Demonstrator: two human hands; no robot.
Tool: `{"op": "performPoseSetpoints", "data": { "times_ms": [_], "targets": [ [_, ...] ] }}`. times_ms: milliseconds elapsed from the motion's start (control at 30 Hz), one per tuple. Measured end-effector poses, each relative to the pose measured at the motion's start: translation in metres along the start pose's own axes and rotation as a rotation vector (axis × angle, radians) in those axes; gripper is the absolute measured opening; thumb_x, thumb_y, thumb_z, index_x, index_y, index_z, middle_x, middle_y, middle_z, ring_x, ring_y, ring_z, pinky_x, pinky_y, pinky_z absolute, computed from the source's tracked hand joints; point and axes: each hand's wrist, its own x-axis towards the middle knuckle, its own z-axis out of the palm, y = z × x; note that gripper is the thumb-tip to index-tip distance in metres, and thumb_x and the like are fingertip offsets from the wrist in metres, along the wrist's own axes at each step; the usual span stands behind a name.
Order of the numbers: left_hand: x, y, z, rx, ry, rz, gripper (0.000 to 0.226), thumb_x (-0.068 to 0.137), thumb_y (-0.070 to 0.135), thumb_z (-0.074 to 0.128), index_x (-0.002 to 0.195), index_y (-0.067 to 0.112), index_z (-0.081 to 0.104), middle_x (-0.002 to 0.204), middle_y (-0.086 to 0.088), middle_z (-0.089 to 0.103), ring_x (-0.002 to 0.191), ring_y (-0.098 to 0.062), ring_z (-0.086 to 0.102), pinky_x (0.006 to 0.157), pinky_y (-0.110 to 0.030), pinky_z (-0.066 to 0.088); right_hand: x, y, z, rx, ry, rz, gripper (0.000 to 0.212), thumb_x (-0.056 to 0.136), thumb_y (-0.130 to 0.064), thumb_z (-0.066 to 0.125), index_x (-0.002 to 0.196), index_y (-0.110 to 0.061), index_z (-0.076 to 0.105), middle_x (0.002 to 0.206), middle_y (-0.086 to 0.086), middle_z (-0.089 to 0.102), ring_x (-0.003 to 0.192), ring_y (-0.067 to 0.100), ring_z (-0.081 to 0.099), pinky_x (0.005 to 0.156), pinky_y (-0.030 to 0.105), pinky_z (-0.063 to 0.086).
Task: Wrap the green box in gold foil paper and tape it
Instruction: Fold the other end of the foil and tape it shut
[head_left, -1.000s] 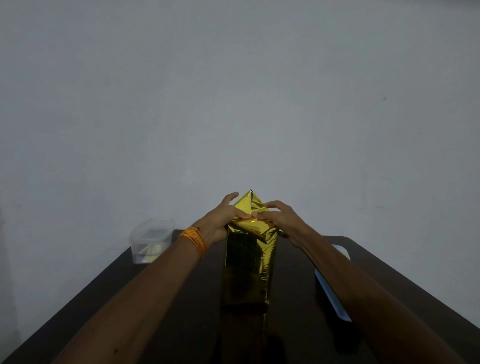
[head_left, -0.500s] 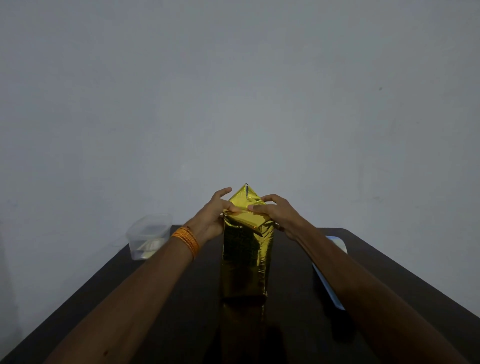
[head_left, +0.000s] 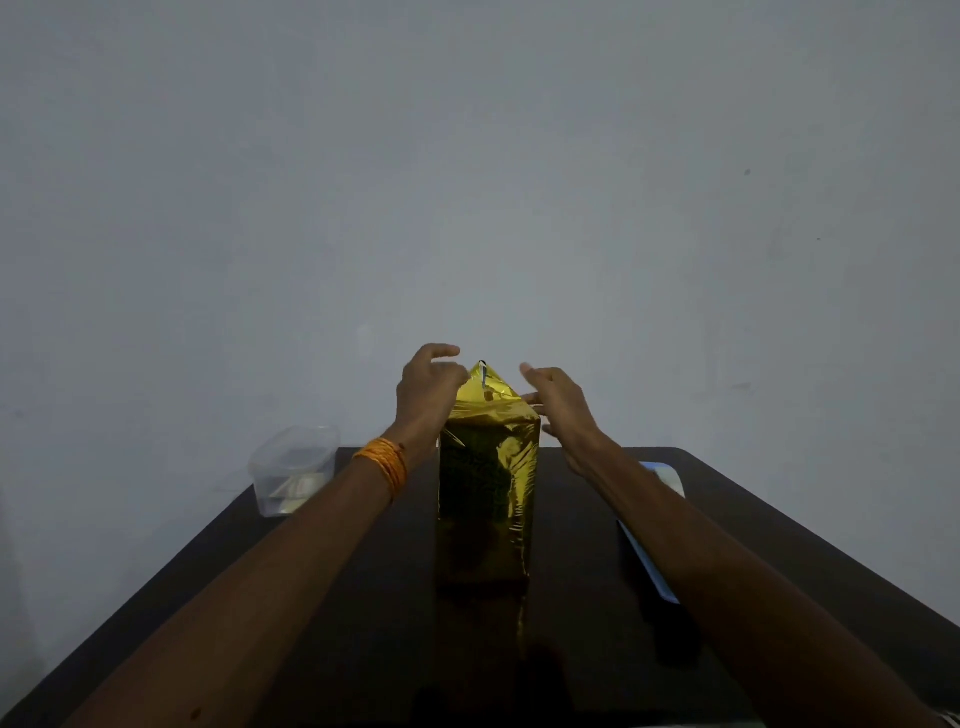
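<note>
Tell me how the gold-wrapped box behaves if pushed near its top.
Likely to tip: the wrapped box stands tall on a narrow base. Its foil looks shiny, probably slippery. The top flap seems thin, apt to crumple.

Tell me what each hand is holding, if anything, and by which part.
Nothing is clearly gripped. The left hand touches the gold-wrapped box at the left of its folded peak; the right hand hovers open beside its top right edge.

Hands (head_left: 428, 395) (head_left: 558, 410) flanking upright gold-wrapped box (head_left: 488, 493), dark table (head_left: 389, 649)
</note>
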Motion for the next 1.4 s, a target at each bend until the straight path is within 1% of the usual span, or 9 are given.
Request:
{"op": "performPoseSetpoints", "data": {
  "times_ms": [67,267,367,633,767,867,1067,1200,1400],
  "targets": [
    [-0.004,0.009,0.003,0.061,-0.001,0.194,0.018,0.093,0.009,0.058,0.105,0.017,0.069,0.108,0.001,0.068,0.095,-0.006,0.063,0.071,-0.014,0.051,-0.001,0.003,-0.009,-0.028,0.079,-0.023,0.041,0.100,-0.046,0.050,0.126,-0.015,0.056,0.114,0.007,0.065,0.092,0.011,0.059,0.083,0.035,0.043],
    [-0.015,0.049,0.045,0.258,-0.148,0.543,0.017,0.086,0.005,0.061,0.087,0.014,0.075,0.088,0.007,0.074,0.087,-0.003,0.066,0.074,-0.004,0.043,-0.010,0.017,-0.053,-0.128,0.280,-0.063,0.025,0.099,-0.034,0.054,0.108,-0.014,0.065,0.095,-0.001,0.069,0.097,0.018,0.063,0.092,0.039,0.050],
    [-0.028,0.057,0.079,0.304,-0.222,0.607,0.019,0.084,0.009,0.060,0.079,0.020,0.075,0.081,0.009,0.074,0.079,-0.004,0.066,0.072,-0.018,0.050,-0.020,0.026,-0.078,-0.230,0.327,-0.074,0.024,0.101,-0.030,0.051,0.112,-0.012,0.064,0.100,0.001,0.067,0.096,0.017,0.064,0.087,0.032,0.051],
    [-0.061,0.000,0.158,0.471,-0.517,0.390,0.014,0.082,0.013,0.064,0.087,0.021,0.075,0.091,0.000,0.073,0.087,-0.018,0.066,0.075,-0.032,0.054,-0.053,0.062,-0.152,-0.538,0.373,0.043,0.016,0.091,-0.018,0.059,0.088,-0.007,0.070,0.084,0.001,0.066,0.076,0.014,0.059,0.060,0.023,0.040],
    [-0.081,-0.032,0.175,0.533,-0.727,0.227,0.022,0.081,0.007,0.062,0.098,0.012,0.075,0.102,-0.007,0.071,0.096,-0.023,0.065,0.076,-0.030,0.052,-0.072,0.090,-0.175,-0.673,0.324,0.219,0.044,0.089,-0.030,0.065,0.053,-0.011,0.048,0.054,0.002,0.043,0.050,0.013,0.038,0.052,0.027,0.031],
    [-0.098,-0.050,0.186,0.626,-0.885,0.151,0.024,0.079,0.023,0.074,0.097,0.008,0.073,0.101,-0.009,0.070,0.091,-0.023,0.065,0.078,-0.036,0.053,-0.084,0.101,-0.176,-0.589,0.256,0.268,0.051,0.090,-0.040,0.066,0.052,-0.016,0.043,0.053,0.002,0.041,0.052,0.016,0.039,0.054,0.029,0.030],
    [-0.108,-0.074,0.193,0.533,-0.811,0.162,0.029,0.075,0.035,0.083,0.073,0.014,0.063,0.090,-0.012,0.070,0.077,-0.022,0.061,0.067,-0.034,0.047,-0.082,0.096,-0.168,-0.236,0.253,0.437,0.024,0.084,-0.017,0.075,0.089,0.005,0.069,0.080,0.012,0.064,0.061,0.017,0.054,0.050,0.026,0.038],
    [-0.108,-0.078,0.191,0.492,-0.798,0.159,0.031,0.075,0.036,0.083,0.081,0.009,0.069,0.093,-0.012,0.072,0.079,-0.021,0.063,0.069,-0.034,0.049,-0.074,0.088,-0.164,-0.212,0.303,0.415,0.019,0.084,-0.009,0.074,0.069,-0.005,0.063,0.068,0.007,0.059,0.054,0.013,0.050,0.043,0.022,0.035],
    [-0.111,-0.083,0.192,0.464,-0.762,0.128,0.031,0.072,0.037,0.084,0.081,0.015,0.064,0.094,-0.011,0.071,0.086,-0.024,0.066,0.066,-0.031,0.048,-0.076,0.086,-0.156,-0.321,0.355,0.269,0.029,0.081,-0.007,0.073,0.054,-0.007,0.061,0.066,0.012,0.064,0.059,0.018,0.059,0.057,0.031,0.048]
  ]
}}
